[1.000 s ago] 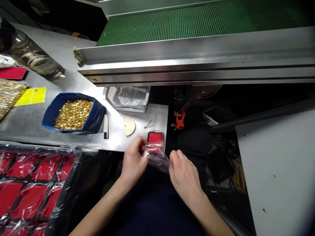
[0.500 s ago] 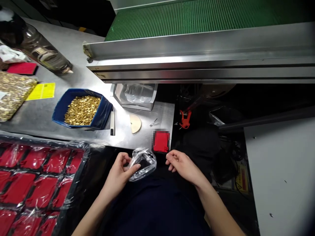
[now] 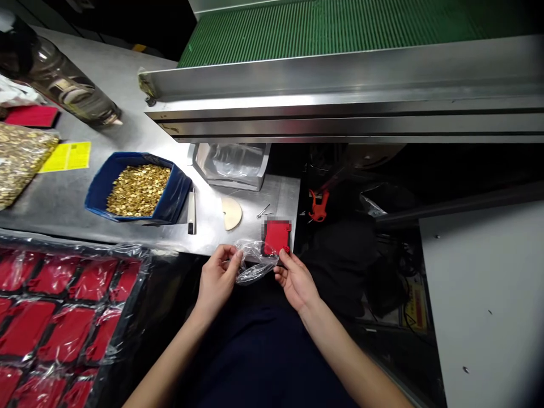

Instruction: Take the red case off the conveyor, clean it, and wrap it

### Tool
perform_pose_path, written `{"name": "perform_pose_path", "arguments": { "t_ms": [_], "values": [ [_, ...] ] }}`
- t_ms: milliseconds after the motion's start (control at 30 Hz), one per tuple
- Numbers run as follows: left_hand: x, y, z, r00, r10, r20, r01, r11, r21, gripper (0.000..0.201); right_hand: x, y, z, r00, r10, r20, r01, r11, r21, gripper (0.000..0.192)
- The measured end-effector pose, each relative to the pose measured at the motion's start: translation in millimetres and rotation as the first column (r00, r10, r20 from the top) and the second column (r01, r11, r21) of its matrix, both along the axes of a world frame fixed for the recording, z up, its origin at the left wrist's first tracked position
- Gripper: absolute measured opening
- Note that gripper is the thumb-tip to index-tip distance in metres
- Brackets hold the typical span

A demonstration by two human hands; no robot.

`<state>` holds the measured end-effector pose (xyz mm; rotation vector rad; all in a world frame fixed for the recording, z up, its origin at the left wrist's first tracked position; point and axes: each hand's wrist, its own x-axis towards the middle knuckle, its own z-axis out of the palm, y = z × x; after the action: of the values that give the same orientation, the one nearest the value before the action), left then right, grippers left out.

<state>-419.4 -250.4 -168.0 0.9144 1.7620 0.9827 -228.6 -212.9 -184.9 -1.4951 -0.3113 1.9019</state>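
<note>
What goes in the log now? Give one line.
Left hand: holding clear bag | Right hand: touching red piece, near edge | Nearby: blue bin of gold bits

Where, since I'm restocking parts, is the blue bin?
In the head view, the blue bin sits on the metal bench, left of centre, between the yellow label and the white-handled tool.

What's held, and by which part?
Left hand holds a clear bag by its left edge; right hand is at the red piece, grip unclear.
</note>
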Motion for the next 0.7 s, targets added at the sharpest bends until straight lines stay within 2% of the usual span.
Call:
{"name": "perform_pose_path", "arguments": {
  "t_ms": [100, 200, 267, 333, 433, 533, 600, 700],
  "values": [
    [0.6, 2.3, -1.2, 0.996, -0.038, -0.078, 0.039, 0.999, 0.009, 0.027, 12.2, 11.5, -4.3, 0.988, -0.088, 0.13, 0.072, 0.99, 0.12, 0.044],
    [4.8, 5.4, 0.6, 0.985, -0.091, -0.144, 0.092, 0.996, 0.004, 0.025, 35.9, 19.6, 4.6, 0.947, -0.17, 0.271, 0.089, 0.954, 0.285, 0.037],
    [9.9, 9.8, 0.8, 0.976, -0.115, -0.183, 0.118, 0.993, 0.002, 0.024, 52.8, 19.3, 18.6, 0.909, -0.201, 0.364, 0.044, 0.917, 0.396, 0.034],
    [15.6, 16.2, -0.8, 0.968, -0.137, -0.211, 0.141, 0.99, 0.004, 0.023, 65.9, 14.0, 34.8, 0.849, -0.188, 0.494, -0.097, 0.863, 0.495, 0.032],
    [22.1, 27.2, -4.6, 0.957, -0.176, -0.23, 0.183, 0.983, 0.012, 0.022, 73.8, 1.9, 51.0, 0.74, -0.049, 0.671, -0.435, 0.726, 0.533, 0.026],
    [22.9, 36.2, -5.8, 0.943, -0.2, -0.266, 0.218, 0.975, 0.04, 0.023, 70.0, -7.6, 48.9, 0.593, 0.163, 0.789, -0.728, 0.528, 0.438, 0.016],
    [21.1, 39.8, -3.5, 0.929, -0.188, -0.319, 0.223, 0.972, 0.078, 0.022, 65.0, -11.5, 42.4, 0.45, 0.22, 0.866, -0.849, 0.406, 0.338, 0.014],
    [20.4, 40.2, 5.4, 0.902, -0.173, -0.397, 0.25, 0.956, 0.152, 0.017, 58.1, -14.7, 38.5, 0.292, 0.202, 0.935, -0.925, 0.31, 0.222, 0.015]
  ]
}}
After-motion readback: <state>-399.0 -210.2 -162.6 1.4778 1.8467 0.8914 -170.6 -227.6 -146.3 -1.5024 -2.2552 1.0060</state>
